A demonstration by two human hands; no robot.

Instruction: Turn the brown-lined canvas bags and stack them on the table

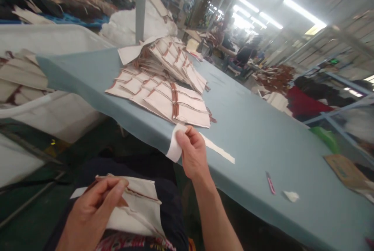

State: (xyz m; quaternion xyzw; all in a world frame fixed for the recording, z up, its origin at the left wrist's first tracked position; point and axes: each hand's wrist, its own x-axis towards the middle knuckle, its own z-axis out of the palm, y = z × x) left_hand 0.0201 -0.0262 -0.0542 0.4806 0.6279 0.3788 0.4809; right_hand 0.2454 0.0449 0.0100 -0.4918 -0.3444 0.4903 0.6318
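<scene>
Your right hand is up at the near edge of the desk, thumb and fingers pinched tight on one end of a white strip. That end curls over the edge toward you, and the rest of the strip lies flat on the grey-blue top, running away to the right. So that grip is narrow and it holds the strip.

Down in your lap, your left hand is clamped on a bundle of cream pieces with brown trim. The thumb lies across the top and the fingers are curled around the near side. That grip is closed on the bundle, well apart from the desk edge.

Just beyond your right hand, a fanned pile of pieces in the same cream with brown trim spreads across the desk, with its nearest corner close to your fingertips. Farther right, a small pink slip and a crumpled white scrap lie beside each other near the front edge. A flat piece of cardboard sits past them at the far right.

To your left a white bin stands beside the desk. Far down the hall, a seated person is at another station.
</scene>
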